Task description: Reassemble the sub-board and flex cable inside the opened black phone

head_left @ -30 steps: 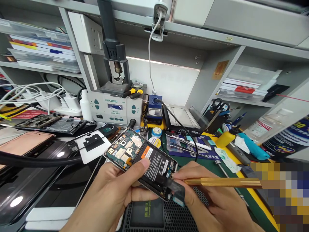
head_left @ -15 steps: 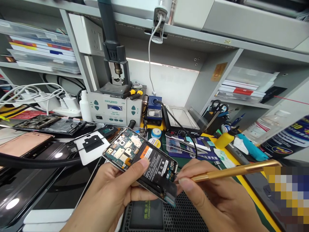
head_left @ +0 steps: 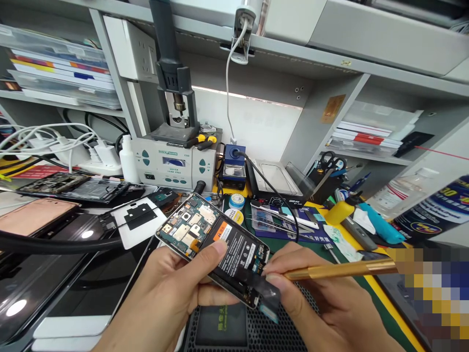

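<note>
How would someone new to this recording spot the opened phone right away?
Start at the boxy grey station standing at the back, left of centre. Come forward from it to the left hand, which grips the opened phone. Unlike the devices lying at far left, it is held up and shows a black battery with an orange label.

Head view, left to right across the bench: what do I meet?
Pink panel → white panel → phone → right hand → clear bottle. The left hand overlaps the phone, so it's left out.
</note>
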The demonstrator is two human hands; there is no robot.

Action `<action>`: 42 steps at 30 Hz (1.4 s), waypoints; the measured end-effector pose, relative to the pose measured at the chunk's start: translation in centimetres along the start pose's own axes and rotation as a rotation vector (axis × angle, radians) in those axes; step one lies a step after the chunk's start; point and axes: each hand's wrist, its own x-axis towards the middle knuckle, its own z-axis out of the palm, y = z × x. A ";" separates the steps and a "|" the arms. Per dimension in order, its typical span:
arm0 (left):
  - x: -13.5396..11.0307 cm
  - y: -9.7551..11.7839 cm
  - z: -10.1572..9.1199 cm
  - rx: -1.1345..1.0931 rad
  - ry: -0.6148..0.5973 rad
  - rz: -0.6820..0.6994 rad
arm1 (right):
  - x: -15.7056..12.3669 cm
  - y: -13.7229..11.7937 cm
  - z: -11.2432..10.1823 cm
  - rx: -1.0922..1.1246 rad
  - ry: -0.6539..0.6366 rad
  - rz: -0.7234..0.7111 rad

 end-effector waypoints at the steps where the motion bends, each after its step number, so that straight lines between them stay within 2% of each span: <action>1: 0.0 0.0 0.0 0.004 0.003 -0.003 | -0.1 0.1 0.1 -0.006 0.006 -0.005; 9: -0.1 -0.1 -0.4 0.050 0.029 -0.029 | 0.0 0.8 0.4 0.012 -0.020 -0.031; 13: 0.1 0.2 0.0 0.036 -0.044 -0.049 | 0.5 0.3 -0.1 0.007 -0.055 0.067; 18: 0.3 0.8 1.0 0.009 -0.129 -0.087 | 0.7 0.1 -0.6 0.204 -0.033 0.183; 20: 0.2 1.0 1.2 0.000 -0.142 -0.095 | 0.7 0.1 -0.9 0.219 -0.043 0.219; 23: 0.0 1.0 1.4 -0.005 -0.129 -0.088 | 0.6 0.1 -1.3 0.129 -0.080 0.232; 27: -0.1 0.9 1.4 0.064 -0.051 -0.046 | 0.2 -0.1 -1.6 -0.033 -0.148 0.243; 32: 0.2 0.8 1.2 0.175 -0.024 -0.005 | 0.3 -0.4 -1.4 -0.026 -0.160 0.151; 42: 0.3 0.8 0.8 0.205 0.001 -0.004 | 0.5 -0.1 -1.2 -0.037 -0.155 0.054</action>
